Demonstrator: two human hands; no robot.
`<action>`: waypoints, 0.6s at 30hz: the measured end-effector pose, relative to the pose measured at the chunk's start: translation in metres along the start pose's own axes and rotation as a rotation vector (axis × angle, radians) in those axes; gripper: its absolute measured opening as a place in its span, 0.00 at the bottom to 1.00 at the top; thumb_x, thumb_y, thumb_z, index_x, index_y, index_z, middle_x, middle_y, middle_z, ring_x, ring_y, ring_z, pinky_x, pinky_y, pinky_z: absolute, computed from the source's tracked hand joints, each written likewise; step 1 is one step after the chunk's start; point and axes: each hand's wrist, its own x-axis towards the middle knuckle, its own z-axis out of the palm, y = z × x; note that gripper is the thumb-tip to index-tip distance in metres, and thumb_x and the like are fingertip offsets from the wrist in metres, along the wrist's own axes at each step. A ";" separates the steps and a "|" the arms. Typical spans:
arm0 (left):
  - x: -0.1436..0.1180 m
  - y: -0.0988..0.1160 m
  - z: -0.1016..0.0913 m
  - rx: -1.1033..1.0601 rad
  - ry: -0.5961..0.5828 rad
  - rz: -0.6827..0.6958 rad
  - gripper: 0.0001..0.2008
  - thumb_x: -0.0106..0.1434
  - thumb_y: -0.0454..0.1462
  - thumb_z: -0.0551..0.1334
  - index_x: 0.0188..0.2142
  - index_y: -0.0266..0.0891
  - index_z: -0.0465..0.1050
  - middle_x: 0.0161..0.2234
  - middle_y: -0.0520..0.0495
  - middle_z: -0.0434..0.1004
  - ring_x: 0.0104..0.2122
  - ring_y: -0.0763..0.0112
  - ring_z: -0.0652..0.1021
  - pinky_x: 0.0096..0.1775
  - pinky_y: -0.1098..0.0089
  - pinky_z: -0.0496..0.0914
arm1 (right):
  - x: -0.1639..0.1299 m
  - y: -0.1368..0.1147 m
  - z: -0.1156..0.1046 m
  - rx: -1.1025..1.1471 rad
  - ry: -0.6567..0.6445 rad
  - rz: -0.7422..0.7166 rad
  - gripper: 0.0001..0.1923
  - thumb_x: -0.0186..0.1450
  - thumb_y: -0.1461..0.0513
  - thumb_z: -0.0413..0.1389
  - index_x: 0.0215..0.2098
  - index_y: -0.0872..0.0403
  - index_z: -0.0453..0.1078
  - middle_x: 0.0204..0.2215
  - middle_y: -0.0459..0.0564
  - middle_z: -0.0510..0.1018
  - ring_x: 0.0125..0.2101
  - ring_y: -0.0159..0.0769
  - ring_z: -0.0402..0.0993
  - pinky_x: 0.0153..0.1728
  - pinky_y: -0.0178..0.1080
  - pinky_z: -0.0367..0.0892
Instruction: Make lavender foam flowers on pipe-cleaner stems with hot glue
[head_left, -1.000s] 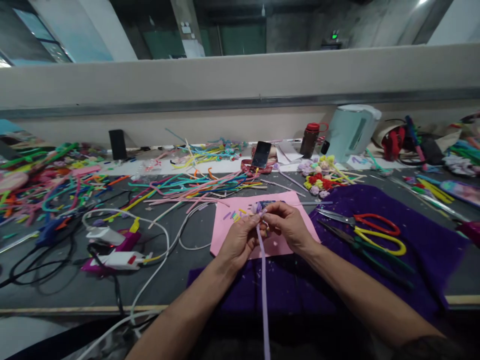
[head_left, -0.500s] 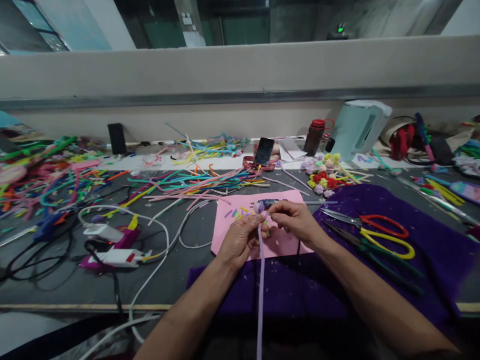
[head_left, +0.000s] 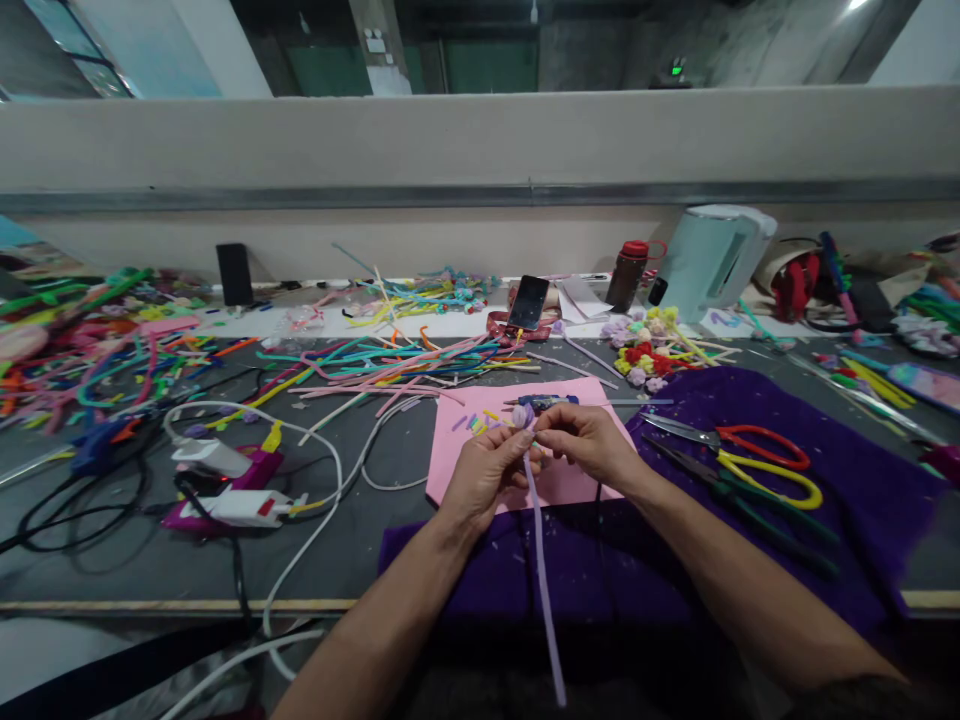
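My left hand [head_left: 487,468] pinches a lilac pipe-cleaner flower [head_left: 521,415] just under its rounded head. Its long fuzzy stem [head_left: 543,570] hangs down toward me, over the dark purple cloth [head_left: 480,570]. My right hand [head_left: 583,440] is closed, thumb and forefinger pinched together at the base of the same flower; the exact spot they grip is partly hidden. Below both hands lies a pink sheet [head_left: 452,465] with small cut pipe-cleaner bits [head_left: 480,422] on it. Behind my right fingers rests a blue tool with a thin metal tip [head_left: 551,402].
Scissors [head_left: 772,465] and dark green pliers [head_left: 772,520] lie on the cloth at right. Loose pipe cleaners [head_left: 405,365] and finished flowers [head_left: 641,350] spread behind. A power strip [head_left: 255,470] with cables is at left; a phone [head_left: 528,303], bottle [head_left: 628,275] and kettle [head_left: 712,262] stand farther back.
The hanging end of the stem has swung to the right. Both hands stay at the flower with only small finger shifts, and the view has shifted slightly.
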 end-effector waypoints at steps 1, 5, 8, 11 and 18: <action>0.000 0.000 0.000 0.004 -0.001 0.007 0.12 0.50 0.41 0.66 0.28 0.33 0.70 0.22 0.50 0.74 0.17 0.80 0.71 0.17 0.80 0.63 | 0.000 0.000 -0.001 0.004 -0.018 -0.005 0.06 0.56 0.61 0.56 0.27 0.57 0.69 0.20 0.44 0.73 0.19 0.25 0.66 0.19 0.28 0.60; -0.001 -0.001 0.000 0.005 -0.025 0.007 0.12 0.50 0.41 0.66 0.29 0.34 0.69 0.21 0.50 0.73 0.17 0.80 0.71 0.18 0.80 0.61 | 0.000 0.000 -0.005 0.120 -0.145 0.064 0.08 0.58 0.59 0.56 0.28 0.57 0.68 0.20 0.43 0.72 0.18 0.24 0.64 0.16 0.27 0.57; -0.002 -0.002 -0.001 -0.016 -0.046 0.024 0.11 0.51 0.40 0.65 0.28 0.33 0.70 0.21 0.51 0.73 0.18 0.80 0.70 0.21 0.79 0.63 | 0.001 0.002 -0.008 0.264 -0.222 0.117 0.09 0.57 0.58 0.57 0.29 0.58 0.67 0.20 0.43 0.72 0.18 0.23 0.63 0.16 0.26 0.57; -0.002 -0.003 -0.002 -0.038 -0.059 0.055 0.09 0.52 0.39 0.64 0.28 0.33 0.70 0.21 0.51 0.73 0.18 0.81 0.70 0.23 0.78 0.63 | 0.002 0.006 -0.009 0.352 -0.236 0.148 0.10 0.56 0.59 0.58 0.29 0.59 0.68 0.19 0.43 0.71 0.17 0.23 0.64 0.15 0.26 0.57; -0.003 0.000 -0.002 -0.083 -0.051 0.031 0.08 0.52 0.38 0.64 0.27 0.33 0.71 0.20 0.51 0.72 0.17 0.82 0.69 0.21 0.80 0.62 | 0.005 0.014 -0.006 0.510 -0.252 0.229 0.11 0.54 0.59 0.61 0.28 0.59 0.68 0.18 0.43 0.72 0.15 0.22 0.64 0.13 0.24 0.57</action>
